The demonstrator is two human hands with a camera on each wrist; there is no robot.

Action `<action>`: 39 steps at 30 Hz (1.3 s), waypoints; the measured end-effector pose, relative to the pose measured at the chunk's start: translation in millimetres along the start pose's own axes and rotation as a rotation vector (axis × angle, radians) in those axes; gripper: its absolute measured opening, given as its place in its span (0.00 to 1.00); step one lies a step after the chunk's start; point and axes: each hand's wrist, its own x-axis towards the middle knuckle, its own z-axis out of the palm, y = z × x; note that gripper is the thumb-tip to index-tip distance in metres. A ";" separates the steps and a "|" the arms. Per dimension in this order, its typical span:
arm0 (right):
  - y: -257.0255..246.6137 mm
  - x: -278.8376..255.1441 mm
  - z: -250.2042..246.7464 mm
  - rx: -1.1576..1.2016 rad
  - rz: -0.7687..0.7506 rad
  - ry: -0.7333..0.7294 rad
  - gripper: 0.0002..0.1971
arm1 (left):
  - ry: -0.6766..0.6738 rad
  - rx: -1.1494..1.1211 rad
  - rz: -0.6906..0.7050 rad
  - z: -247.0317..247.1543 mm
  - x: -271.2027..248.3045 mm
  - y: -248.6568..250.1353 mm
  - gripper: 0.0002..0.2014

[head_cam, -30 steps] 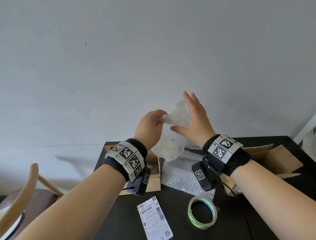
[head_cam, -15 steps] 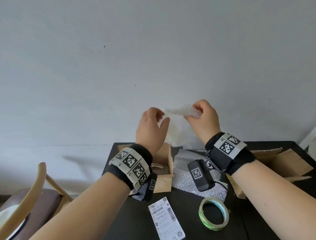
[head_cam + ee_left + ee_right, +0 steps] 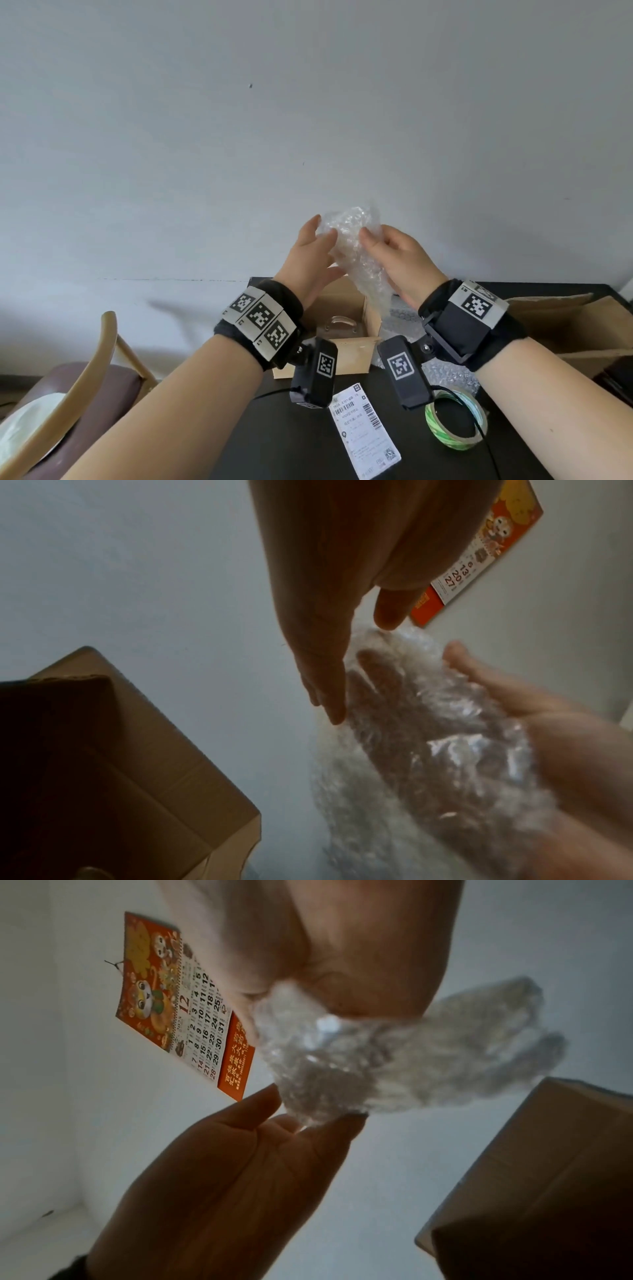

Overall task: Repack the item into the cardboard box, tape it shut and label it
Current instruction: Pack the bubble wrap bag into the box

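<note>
Head view puts the work at the packing step — padding is being readied, not yet in the box; both hands hold a crumpled wad of bubble wrap (image 3: 356, 250) in the air above the open cardboard box (image 3: 337, 337); the left hand (image 3: 310, 260) cups it from one side with its fingers (image 3: 329, 696) straight and laid along the plastic, while the right hand (image 3: 399, 260) pinches the other side, fingers curled onto it. The item itself looks to be the clear glass piece (image 3: 337, 325) already lying inside the box, though only a curved rim shows; the box stands on the dark worktop (image 3: 284, 438), flaps up. The wrap is translucent, loosely bunched and hangs to a narrower tail just over the box edge; it will likely compress easily. Next, I judge, it must go down around the glass before the flaps close; the tape roll (image 3: 457, 423) and the shipping label (image 3: 364, 435) wait nearby — both untouched.
</note>
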 end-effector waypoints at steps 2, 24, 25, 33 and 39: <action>-1.3 -1.8 9.2 0.017 0.025 -0.004 0.22 | 0.013 -0.062 0.014 -5.5 -4.7 3.0 0.25; -23.6 -23.4 66.5 -0.359 -0.184 0.079 0.11 | 0.075 0.061 0.151 -45.5 -26.4 15.1 0.25; -23.5 -22.4 65.8 -0.336 -0.169 0.080 0.09 | 0.075 0.028 0.138 -45.4 -26.9 16.4 0.23; -16.7 -16.7 61.6 -0.150 -0.111 0.001 0.06 | -0.086 0.005 0.068 -46.0 -31.8 5.2 0.12; -12.2 -18.8 67.5 -0.175 -0.015 -0.001 0.02 | -0.075 -0.002 0.128 -48.3 -37.3 0.4 0.14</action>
